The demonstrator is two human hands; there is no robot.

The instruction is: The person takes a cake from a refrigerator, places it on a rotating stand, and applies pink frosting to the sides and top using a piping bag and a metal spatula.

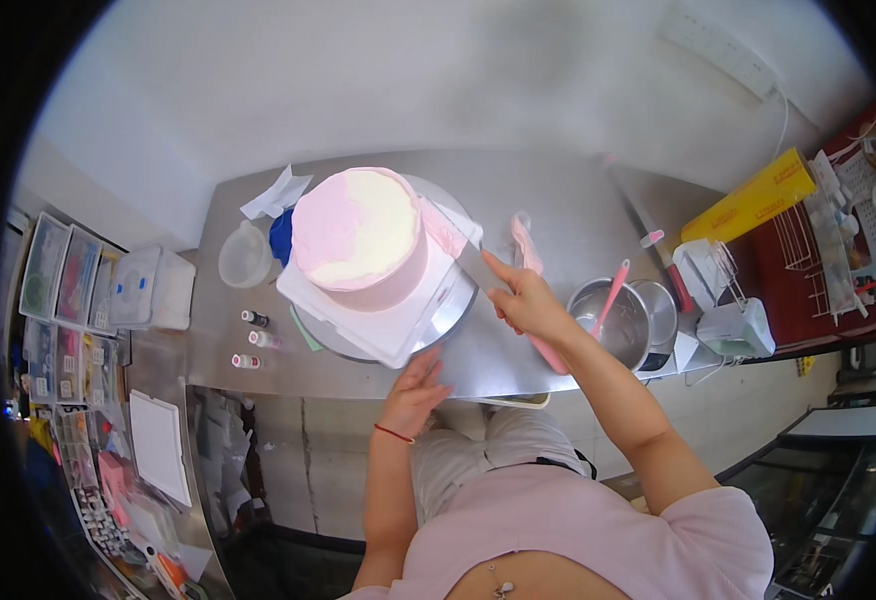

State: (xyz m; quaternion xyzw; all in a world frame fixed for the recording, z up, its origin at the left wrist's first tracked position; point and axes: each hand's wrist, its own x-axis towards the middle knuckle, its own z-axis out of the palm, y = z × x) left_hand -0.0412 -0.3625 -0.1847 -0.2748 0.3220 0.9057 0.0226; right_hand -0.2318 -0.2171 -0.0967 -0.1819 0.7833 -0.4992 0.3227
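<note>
A tall round cake (359,236) with pink and pale cream frosting stands on a white square board (385,337), which rests on a round metal turntable (453,304). My right hand (528,300) grips a spatula with a pink handle (549,354); the index finger lies along its metal blade (475,264). The blade reaches to the cake's right side, where pink cream (444,231) shows; whether it touches the cake I cannot tell. My left hand (415,386) is at the turntable's near edge, fingers apart, with nothing held in it.
Small bottles (254,319) and a plastic bowl (245,255) are left of the turntable. A piping bag with pink cream (526,244) lies to its right. Farther right are a metal bowl (609,319) with a pink spatula, a long knife (652,244), a hand mixer (736,328) and a yellow box (749,195).
</note>
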